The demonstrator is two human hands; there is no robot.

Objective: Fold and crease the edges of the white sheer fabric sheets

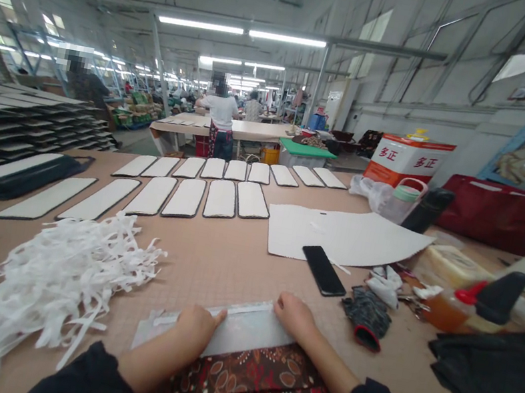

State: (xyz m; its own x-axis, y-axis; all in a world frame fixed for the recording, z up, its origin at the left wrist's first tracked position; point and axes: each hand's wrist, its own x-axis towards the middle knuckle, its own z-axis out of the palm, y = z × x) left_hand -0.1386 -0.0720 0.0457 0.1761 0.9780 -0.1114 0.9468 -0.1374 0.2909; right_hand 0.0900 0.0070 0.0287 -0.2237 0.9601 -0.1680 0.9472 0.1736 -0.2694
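Left hand (pixel 198 332) and right hand (pixel 293 317) loosely curled, apart, pressing far edge of white panel (pixel 243 332); not pinching.

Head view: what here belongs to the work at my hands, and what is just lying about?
Work: left hand, right hand, white panel beneath them, patterned red fabric, white strips, laid-out white panels.
Lying about: black phone, dark glove, amber bottle.

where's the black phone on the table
In the head view, the black smartphone lies right of centre on the tan work table, at the lower edge of the large white sheet and just up and left of a dark glove with a red cuff.
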